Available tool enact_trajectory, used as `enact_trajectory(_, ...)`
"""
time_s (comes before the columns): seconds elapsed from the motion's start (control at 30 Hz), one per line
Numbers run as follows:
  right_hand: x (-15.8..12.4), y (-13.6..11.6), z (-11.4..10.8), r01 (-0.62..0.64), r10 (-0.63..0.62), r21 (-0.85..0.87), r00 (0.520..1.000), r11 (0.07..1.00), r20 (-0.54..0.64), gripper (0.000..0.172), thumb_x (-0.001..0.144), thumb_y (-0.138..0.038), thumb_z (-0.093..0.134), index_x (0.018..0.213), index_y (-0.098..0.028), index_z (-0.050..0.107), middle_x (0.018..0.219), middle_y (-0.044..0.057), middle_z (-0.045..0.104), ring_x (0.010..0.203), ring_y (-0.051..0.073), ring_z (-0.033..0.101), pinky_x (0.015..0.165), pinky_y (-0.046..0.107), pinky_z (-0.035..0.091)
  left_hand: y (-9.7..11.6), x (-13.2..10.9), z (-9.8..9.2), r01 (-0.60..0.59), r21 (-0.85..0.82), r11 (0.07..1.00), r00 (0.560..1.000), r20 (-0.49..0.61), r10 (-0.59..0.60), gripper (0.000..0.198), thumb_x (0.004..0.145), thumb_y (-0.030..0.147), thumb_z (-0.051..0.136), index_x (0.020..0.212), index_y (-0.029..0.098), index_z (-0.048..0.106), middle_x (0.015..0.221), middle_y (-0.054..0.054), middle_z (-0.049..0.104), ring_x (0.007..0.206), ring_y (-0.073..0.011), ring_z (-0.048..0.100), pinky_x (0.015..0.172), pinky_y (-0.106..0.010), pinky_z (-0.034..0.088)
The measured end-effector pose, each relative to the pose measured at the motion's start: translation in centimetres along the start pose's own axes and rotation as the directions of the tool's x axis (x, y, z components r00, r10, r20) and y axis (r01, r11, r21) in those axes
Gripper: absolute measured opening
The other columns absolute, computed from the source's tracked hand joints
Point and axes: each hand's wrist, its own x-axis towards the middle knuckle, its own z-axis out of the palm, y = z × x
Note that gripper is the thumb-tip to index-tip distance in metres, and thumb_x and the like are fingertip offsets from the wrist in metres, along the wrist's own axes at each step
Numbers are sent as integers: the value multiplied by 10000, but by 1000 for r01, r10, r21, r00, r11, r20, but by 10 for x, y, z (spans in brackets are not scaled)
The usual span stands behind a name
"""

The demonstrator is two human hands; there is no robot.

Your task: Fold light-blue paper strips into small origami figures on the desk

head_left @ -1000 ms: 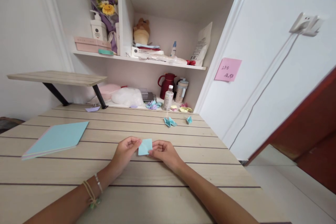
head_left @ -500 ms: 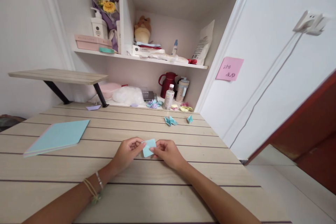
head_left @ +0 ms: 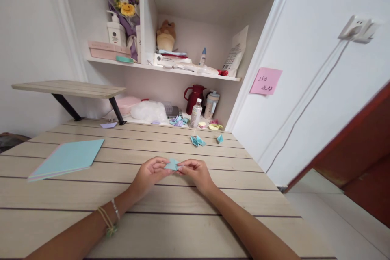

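A small folded piece of light-blue paper (head_left: 172,164) is held just above the table between my two hands. My left hand (head_left: 150,174) pinches its left side with thumb and fingers. On the right edge, my right hand (head_left: 195,172) grips it in the same way, the fingertips partly covering the paper. It now looks like a low triangle with its point away from me. Beyond my hands lie folded blue paper pieces (head_left: 198,141) and one more small folded blue piece (head_left: 219,139).
A stack of coloured paper sheets (head_left: 70,156) lies at left on the slatted table (head_left: 170,227). A small raised shelf (head_left: 70,88) stands at the back left. Along the back are a plastic bottle (head_left: 196,113), a red jug (head_left: 194,98) and a lilac folded paper (head_left: 109,125).
The light-blue paper has turned from a flat square facing me into a lower triangular shape. My left thumb has shifted down, and both hands stay close together around it.
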Motion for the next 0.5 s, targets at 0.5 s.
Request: enact_trajectory(0.5,0,3,3,-30,32,36,998,999,-60,383,586,-411,721,852,-144,654,643,41,684,623,188,647,633,312,514,2,-3,4,6,59,998,1000,14,-7,328,673,295,666,961,147,611,746,-59,720,736,-227,679,734,-338,511)
